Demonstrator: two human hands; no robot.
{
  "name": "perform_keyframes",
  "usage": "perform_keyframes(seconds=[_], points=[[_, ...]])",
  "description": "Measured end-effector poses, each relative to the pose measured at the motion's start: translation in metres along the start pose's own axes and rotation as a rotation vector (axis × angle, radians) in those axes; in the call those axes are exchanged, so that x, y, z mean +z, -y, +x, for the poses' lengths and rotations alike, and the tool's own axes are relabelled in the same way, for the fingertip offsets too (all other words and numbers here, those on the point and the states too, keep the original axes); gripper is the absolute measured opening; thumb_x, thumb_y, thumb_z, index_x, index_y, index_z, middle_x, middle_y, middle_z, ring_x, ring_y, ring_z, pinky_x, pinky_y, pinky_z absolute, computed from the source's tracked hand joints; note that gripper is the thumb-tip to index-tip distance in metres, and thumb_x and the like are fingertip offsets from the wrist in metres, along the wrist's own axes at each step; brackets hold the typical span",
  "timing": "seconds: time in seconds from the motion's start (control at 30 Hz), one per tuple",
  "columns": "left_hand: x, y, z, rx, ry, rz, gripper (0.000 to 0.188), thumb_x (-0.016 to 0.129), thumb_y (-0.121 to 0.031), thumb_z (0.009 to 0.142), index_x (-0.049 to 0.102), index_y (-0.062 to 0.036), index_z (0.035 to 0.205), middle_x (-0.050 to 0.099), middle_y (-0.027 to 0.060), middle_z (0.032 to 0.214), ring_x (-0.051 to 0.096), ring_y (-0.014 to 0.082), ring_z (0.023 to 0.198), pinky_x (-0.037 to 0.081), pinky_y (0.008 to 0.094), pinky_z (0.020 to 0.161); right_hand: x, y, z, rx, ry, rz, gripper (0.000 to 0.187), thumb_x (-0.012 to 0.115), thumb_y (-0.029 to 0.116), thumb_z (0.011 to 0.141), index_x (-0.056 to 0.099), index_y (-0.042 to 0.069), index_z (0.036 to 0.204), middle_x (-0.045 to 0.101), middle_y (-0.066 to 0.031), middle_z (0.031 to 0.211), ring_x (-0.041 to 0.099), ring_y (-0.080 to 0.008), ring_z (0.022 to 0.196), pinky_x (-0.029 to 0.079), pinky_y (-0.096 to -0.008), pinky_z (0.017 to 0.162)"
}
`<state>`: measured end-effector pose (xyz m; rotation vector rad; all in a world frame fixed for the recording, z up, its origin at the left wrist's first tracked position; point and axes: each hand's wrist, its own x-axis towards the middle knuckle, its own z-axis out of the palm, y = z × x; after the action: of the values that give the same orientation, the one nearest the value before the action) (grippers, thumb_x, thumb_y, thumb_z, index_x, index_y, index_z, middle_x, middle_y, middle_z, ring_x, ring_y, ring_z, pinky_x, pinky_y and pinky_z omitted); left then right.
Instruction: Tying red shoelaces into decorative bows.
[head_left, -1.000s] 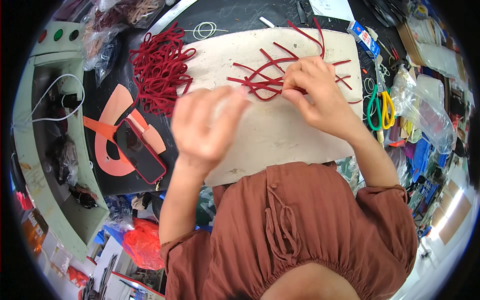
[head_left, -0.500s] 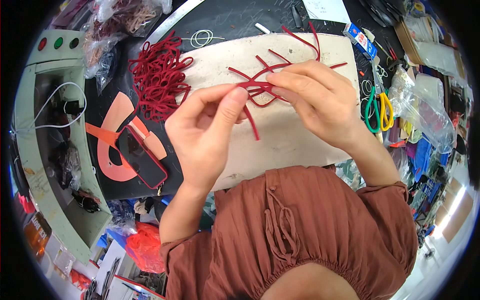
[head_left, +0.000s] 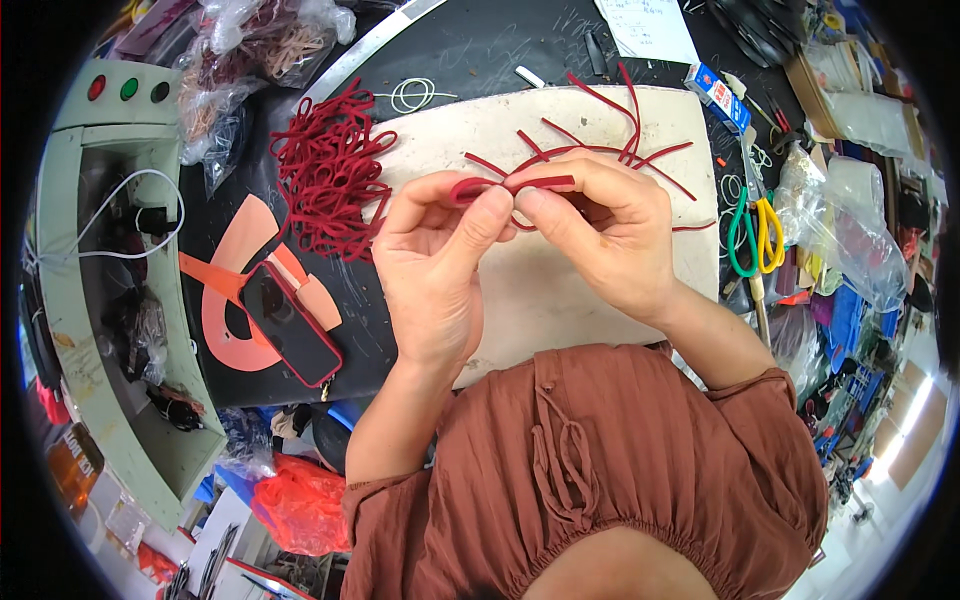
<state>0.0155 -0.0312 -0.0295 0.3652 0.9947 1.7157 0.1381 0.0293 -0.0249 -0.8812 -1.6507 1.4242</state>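
My left hand (head_left: 435, 265) and my right hand (head_left: 610, 235) meet above a cream board, fingertips almost touching. Between them is a dark red cord (head_left: 547, 183), flat like a narrow strap. It bends into a small loop at my left thumb and forefinger, and a short end points right across my right fingers. Both hands pinch it; my fingers partly hide where it crosses. Several loose red strips (head_left: 633, 115) lie on the board beyond my right hand. To the left of the board is a tangled heap of red cord loops (head_left: 330, 170).
The cream board (head_left: 570, 310) rests on a black table (head_left: 480, 50). Left lie a phone (head_left: 290, 325) and orange cut pieces (head_left: 225, 335). Scissors (head_left: 768, 235) with green and yellow handles and a small blue box (head_left: 717, 95) are on the right. A grey-green machine housing (head_left: 75, 240) stands far left.
My hands have drawn closer together. The cord end that hung below my left hand is now folded into a loop and points right. The view has shifted slightly.
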Motion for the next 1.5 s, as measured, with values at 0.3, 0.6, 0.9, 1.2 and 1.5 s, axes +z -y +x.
perform_keyframes(seconds=[0.3,0.6,0.9,1.2,1.5], points=[[-0.014,-0.010,-0.002,0.723,0.197,0.958,0.023,0.063,0.016,0.066,0.061,0.0054,0.087,0.062,0.0135,0.079,0.059,0.0159,0.069,0.047,0.0238,0.062,-0.021,0.006,0.005,0.001,0.246,-0.268,0.006,0.063,0.007,0.076,0.062,0.002,0.080,0.060,-0.0072,0.071,0.055,-0.0087,0.057,0.041,-0.0219,0.052],[-0.020,-0.001,0.001,0.838,0.086,0.792,0.025,0.057,0.018,0.070,0.056,0.0056,0.091,0.059,0.0143,0.081,0.058,0.0187,0.070,0.048,0.0282,0.063,-0.025,0.019,0.004,0.463,0.280,0.388,0.009,0.061,0.006,0.080,0.058,0.001,0.087,0.062,-0.0060,0.077,0.059,-0.0110,0.064,0.049,-0.0234,0.058],[-0.007,0.014,-0.013,0.421,0.035,0.255,0.024,0.059,0.011,0.075,0.058,0.0046,0.098,0.058,0.0123,0.092,0.057,0.0147,0.082,0.047,0.0247,0.073,0.004,0.011,0.002,0.279,0.044,0.572,0.015,0.066,0.003,0.075,0.054,0.003,0.084,0.060,-0.0038,0.080,0.059,-0.0096,0.074,0.048,-0.0232,0.067],[-0.009,0.013,-0.014,0.404,-0.042,0.254,0.019,0.057,0.005,0.079,0.058,0.0054,0.098,0.060,0.0105,0.087,0.059,0.0152,0.074,0.049,0.0260,0.066,0.005,0.013,0.002,0.407,0.100,0.540,0.013,0.062,0.005,0.078,0.056,0.000,0.088,0.060,-0.0042,0.081,0.057,-0.0091,0.071,0.048,-0.0225,0.066],[-0.010,-0.003,-0.014,0.755,0.161,0.816,0.021,0.062,0.012,0.068,0.058,0.0038,0.087,0.060,0.0114,0.078,0.057,0.0175,0.065,0.043,0.0237,0.056,-0.005,0.006,0.004,0.478,0.179,0.440,0.011,0.060,0.007,0.079,0.059,0.000,0.088,0.060,-0.0029,0.073,0.054,-0.0065,0.060,0.043,-0.0192,0.053]])
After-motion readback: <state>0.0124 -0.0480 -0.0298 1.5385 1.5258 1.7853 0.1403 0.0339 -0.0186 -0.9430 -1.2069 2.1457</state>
